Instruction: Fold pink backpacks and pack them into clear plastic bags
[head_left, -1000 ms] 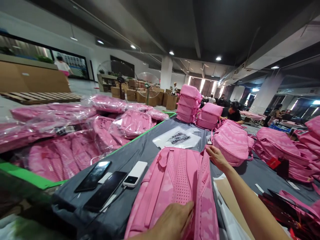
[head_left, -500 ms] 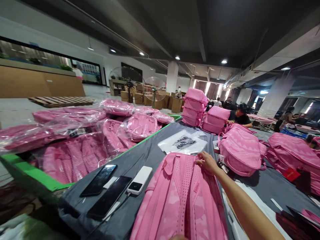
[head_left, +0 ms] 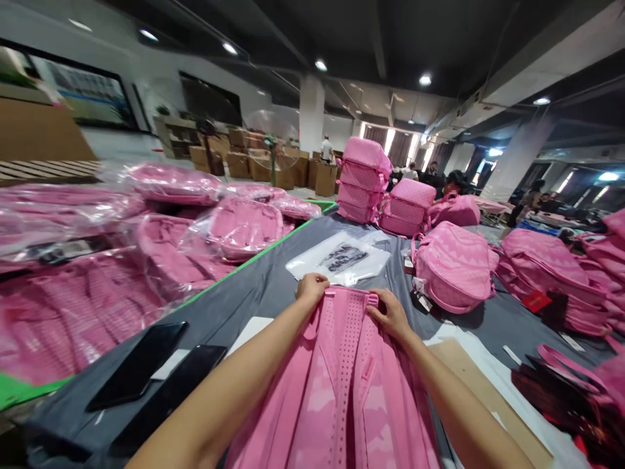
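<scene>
A grey-covered counter (head_left: 261, 286) stretches out under and past the person's fingers. Off to their left, over the edge, a green-rimmed bin (head_left: 22, 389) is heaped with pink bags in clear wrap (head_left: 247, 228). The pink backpack (head_left: 334, 384) being worked on lies on the counter, its perforated back panel up; its top edge is between the two sets of fingers, and the rest runs back from them toward the person and out of my view. A second backpack (head_left: 454, 267) sits near, right of the right-hand fingers, with a cardboard sheet (head_left: 483, 391) nearer the person on that side. Just beyond both sets of fingers lies some printed plastic (head_left: 342, 257). The left hand (head_left: 311, 291) pinches the top left corner; the right hand (head_left: 390, 314) has its fingers closed narrowly on the top right one. Two dark phones, (head_left: 139, 365) and (head_left: 195, 368), lie on the near side of the left fingers. I'd call this squaring the top edge; carrying on calls for an even pull at both corners.
</scene>
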### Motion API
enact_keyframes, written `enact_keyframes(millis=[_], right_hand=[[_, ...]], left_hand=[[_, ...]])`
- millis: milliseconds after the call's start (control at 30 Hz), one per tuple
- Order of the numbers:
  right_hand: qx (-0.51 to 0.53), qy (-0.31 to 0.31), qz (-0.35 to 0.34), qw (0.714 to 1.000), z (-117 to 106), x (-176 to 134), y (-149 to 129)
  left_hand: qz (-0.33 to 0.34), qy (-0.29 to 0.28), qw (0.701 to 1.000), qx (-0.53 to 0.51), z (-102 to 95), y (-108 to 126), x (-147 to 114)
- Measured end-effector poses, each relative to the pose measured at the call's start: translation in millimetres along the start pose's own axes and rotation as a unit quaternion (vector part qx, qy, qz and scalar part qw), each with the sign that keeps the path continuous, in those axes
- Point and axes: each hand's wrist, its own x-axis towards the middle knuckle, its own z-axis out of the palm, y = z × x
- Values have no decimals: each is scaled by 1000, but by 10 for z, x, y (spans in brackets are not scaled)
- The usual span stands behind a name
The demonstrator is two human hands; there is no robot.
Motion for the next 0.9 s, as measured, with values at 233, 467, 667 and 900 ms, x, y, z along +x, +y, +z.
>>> enact_keyframes(millis=[233,467,667,900], right_hand=[[21,25,-14,999,10,-30,19],[-37,63,-9,997,83,-291,-174],[-107,55,16,993,63,-623,-349],[-84,-59,46,994,-39,-1006,-426]], left_hand=[[26,34,998,47,-31,-95,12],[256,-8,966,40,77,-123,-556],[340,89,931,96,171,-264,-1043],[311,-49,943,110,240,-626,-1332]])
